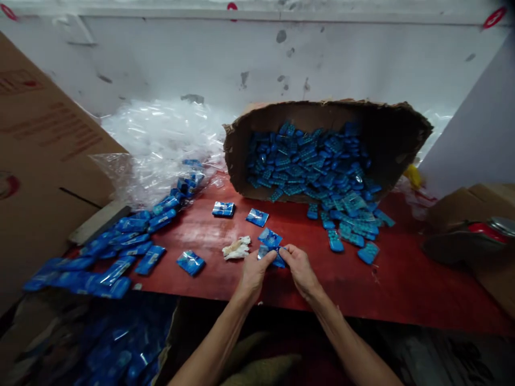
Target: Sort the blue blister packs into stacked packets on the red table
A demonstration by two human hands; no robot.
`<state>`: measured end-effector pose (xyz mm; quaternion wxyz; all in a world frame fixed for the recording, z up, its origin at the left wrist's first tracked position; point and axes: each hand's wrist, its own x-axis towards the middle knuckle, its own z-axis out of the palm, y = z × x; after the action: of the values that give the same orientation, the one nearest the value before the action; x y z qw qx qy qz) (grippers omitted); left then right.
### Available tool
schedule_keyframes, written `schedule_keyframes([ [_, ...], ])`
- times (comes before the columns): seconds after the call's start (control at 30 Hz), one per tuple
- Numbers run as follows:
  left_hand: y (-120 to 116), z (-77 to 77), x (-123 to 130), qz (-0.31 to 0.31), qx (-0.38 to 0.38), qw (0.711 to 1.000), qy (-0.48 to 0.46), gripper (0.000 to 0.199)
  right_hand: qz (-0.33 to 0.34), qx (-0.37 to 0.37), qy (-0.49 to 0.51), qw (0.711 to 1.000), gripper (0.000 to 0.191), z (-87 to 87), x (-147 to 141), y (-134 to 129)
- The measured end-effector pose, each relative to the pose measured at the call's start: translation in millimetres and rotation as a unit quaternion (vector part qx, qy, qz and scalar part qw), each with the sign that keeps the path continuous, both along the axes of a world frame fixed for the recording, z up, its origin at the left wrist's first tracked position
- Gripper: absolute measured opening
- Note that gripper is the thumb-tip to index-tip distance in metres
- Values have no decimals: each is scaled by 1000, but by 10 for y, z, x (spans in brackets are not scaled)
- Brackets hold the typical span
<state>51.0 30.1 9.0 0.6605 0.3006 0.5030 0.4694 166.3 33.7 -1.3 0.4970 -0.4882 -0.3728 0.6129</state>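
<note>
Between my left hand and my right hand is a small blue printed packet, pinched by thumbs and fingers at both sides. Its exact kind is hard to make out, as the fingers cover part of it. Just beyond lies another blue printed piece; whether it joins the held one I cannot tell. A crumpled whitish scrap rests left of my left hand. Farther off on the red table are a stack of blue cards, a single blue card and a shiny blue packet.
A cardboard box on its side spills many blue blister-like pieces. Filled blue packets are heaped left, beside clear plastic bags. Cartons stand at the left and right. More blue packets lie below the table edge.
</note>
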Motion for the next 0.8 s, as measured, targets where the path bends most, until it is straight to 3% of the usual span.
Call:
schedule_keyframes([
  [0.13, -25, 7, -38, -44, -24, 998, -34, 31, -46, 20, -39, 998, 26, 24, 32, -37],
  [0.27, -24, -11, -34, -15, -18, 999, -29, 29, -42, 42, -75, 995, 29, 64, 36, -83],
  [0.4, -25, -80, -5, -18, -59, 997, -50, 33, -4, 43, -77, 996, 39, 26, 74, -82],
  [0.5, 0, -196, -38, -6, -104, 993, -54, 39, 72, 61, -131, 987, 46, 45, 186, 120],
  [0.57, 19, -295, -74, 11, -114, 992, -45, 43, 95, 126, -259, 953, 46, 112, 234, 419],
  [0.6, 25, -344, -88, 19, -117, 992, -41, 45, 92, 179, -346, 916, 40, 155, 227, 618],
  [0.67, 29, -426, -103, 34, -129, 990, -42, 48, 91, 277, -520, 803, 27, 235, 126, 1084],
  [0.8, 39, -456, -120, 78, -156, 984, -26, 47, 123, 305, -569, 754, 35, 276, -289, 2036],
])
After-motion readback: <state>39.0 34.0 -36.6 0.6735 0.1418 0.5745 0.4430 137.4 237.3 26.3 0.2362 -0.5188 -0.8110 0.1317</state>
